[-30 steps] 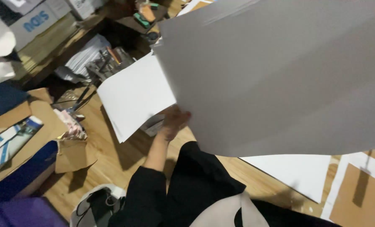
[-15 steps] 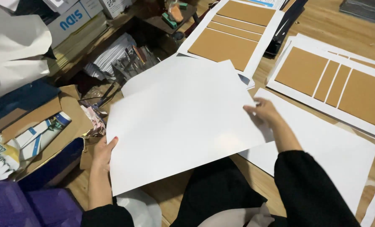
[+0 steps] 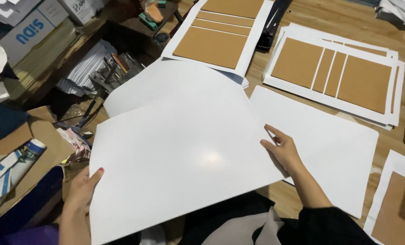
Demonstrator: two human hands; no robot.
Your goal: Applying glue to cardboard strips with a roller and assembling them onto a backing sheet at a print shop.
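From the head camera I see my left hand [image 3: 82, 190] and right hand [image 3: 282, 152] each closed on an edge of the big white sheet [image 3: 180, 159], held over my lap. It bows; I'd worry about creasing, or snagging the clutter [image 3: 78, 140] at left.

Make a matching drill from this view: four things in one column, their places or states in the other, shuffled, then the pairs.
1. large white sheet
2. left hand
3. right hand
4. brown panels on white backing

A. lying flat at the upper right
B. at the sheet's right edge
C. held up between both hands
D. at the sheet's lower left edge

Pairs: 1-C, 2-D, 3-B, 4-A
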